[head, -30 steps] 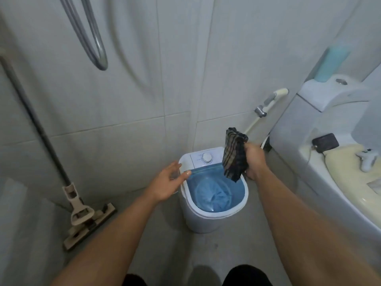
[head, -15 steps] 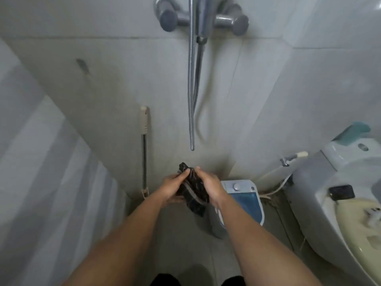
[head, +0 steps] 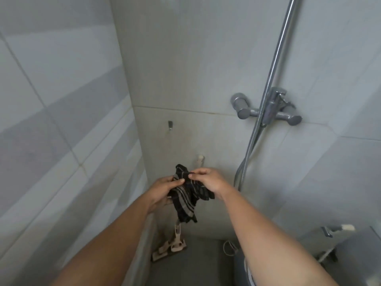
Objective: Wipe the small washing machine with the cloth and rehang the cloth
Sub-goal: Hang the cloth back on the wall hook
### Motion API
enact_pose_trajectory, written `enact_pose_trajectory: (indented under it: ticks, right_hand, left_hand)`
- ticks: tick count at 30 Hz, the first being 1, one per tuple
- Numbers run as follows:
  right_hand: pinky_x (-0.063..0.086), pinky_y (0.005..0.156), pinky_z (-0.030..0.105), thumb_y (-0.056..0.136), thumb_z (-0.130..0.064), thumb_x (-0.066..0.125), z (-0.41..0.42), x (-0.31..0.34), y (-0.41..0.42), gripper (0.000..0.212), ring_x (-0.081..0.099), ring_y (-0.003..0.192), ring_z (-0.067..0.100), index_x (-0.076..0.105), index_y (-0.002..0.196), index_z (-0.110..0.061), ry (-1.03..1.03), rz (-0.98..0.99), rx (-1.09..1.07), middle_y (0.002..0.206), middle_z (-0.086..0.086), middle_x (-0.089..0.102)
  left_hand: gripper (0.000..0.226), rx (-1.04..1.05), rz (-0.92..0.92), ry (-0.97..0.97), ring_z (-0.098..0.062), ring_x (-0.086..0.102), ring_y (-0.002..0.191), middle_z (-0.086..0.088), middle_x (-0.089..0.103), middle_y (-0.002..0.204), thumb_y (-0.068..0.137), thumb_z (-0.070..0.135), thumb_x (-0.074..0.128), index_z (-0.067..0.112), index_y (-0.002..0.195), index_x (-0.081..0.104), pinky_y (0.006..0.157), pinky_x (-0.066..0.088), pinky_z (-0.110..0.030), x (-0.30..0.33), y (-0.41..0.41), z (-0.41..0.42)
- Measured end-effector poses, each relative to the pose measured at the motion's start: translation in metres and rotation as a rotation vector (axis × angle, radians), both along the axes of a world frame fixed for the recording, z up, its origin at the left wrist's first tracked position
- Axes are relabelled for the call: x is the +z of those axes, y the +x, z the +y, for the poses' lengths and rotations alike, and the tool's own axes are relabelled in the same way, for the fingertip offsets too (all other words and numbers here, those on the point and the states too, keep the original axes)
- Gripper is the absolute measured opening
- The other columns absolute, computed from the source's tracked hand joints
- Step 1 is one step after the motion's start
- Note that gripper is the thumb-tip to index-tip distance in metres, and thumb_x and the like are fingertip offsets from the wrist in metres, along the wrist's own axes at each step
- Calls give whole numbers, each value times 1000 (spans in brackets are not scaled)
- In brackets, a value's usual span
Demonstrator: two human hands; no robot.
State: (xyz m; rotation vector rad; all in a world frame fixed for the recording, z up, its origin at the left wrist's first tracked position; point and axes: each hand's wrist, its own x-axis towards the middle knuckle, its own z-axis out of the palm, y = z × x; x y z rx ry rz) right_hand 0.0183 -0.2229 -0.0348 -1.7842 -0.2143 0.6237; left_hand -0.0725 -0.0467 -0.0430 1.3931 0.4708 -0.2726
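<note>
Both forearms reach forward. The left hand [head: 165, 187] grips the bunched dark striped cloth [head: 186, 198] from below, while the right hand [head: 208, 180] pinches its upper edge. The cloth hangs between them in mid-air, above the mop head [head: 171, 246]. Beyond, a small wall hook [head: 170, 125] sits on the tile, with the shower mixer [head: 268, 110] to its right.

My arms are bare from the elbows down to the wrists, with no sleeve showing anywhere along them. My left hand [head: 165, 187] wears no glove, ring or band that I can make out, and its thumbnail is cut short and plain. My right hand [head: 208, 180] is bare as well, the wrist behind it without watch or bracelet. Its fingernails are short too, unpainted. Both forearms look broad and smooth; finer detail is blurred.
</note>
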Motion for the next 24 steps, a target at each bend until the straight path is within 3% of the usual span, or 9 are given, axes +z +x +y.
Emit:
enact_pose_trajectory:
  ticks: [3,5,9,12,15,18,19,22,24]
  right_hand:
    - [56,77,37,91,-16,71,23,31,20,16,68,81,28,73,94,-1,-19,-75,-67,88,16,73]
    - [53,72,36,91,-14,65,32,51,32,9,64,78,27,70,93,-7,-12,-135,-98,83,16,68]
    - [59,77,39,93,-7,52,46,85,52,27,69,83,26,68,110,-19,-34,-287,-93,97,18,74]
    - [57,85,34,95,-4,46,56,98,61,34,71,97,25,73,112,-16,-29,-336,-55,105,12,75]
    - [57,89,34,95,-17,47,64,102,70,31,72,96,24,76,93,-6,-16,-314,-104,97,12,76]
    - [49,58,20,91,-43,65,72,98,75,38,64,62,9,61,66,-14,-57,-364,-69,65,-1,65]
    - [45,53,22,88,-45,70,76,93,79,38,60,57,8,59,63,-17,-101,-434,-68,60,-4,61]
    - [50,61,31,91,-36,69,85,77,90,25,66,67,18,68,71,-20,-240,-621,-95,68,-3,68]
    - [53,71,30,94,-28,65,86,70,93,11,68,82,22,72,93,-20,-299,-753,-101,87,0,72]
  left_hand:
    - [17,26,-59,141,-25,74,98,-14,79,108,97,11,67,10,112,75,82,59,-35,29,13,27]
    - [10,69,-99,299,-26,71,89,-14,77,96,94,10,65,13,94,74,78,53,-33,46,25,43]
    - [20,117,-182,516,-22,61,83,-7,66,86,95,15,56,19,76,63,77,44,-32,83,46,66]
    - [16,136,-260,578,-21,62,87,-5,68,94,96,18,56,24,83,63,78,45,-32,103,65,76]
    - [8,116,-334,652,-23,66,97,-8,70,107,95,17,60,22,100,64,84,50,-34,110,84,83]
    - [21,101,-388,774,-24,65,103,-8,66,112,96,14,61,24,115,57,88,52,-37,109,98,91]
    - [23,95,-410,809,-23,64,103,-6,65,112,96,13,61,26,115,55,87,52,-36,108,102,93]
    - [25,23,-494,1013,-22,65,98,-2,66,112,95,11,58,28,113,53,87,55,-38,101,110,100]
    - [24,-46,-553,1180,-21,65,98,-1,68,115,96,9,56,25,115,56,85,55,-39,94,116,105]
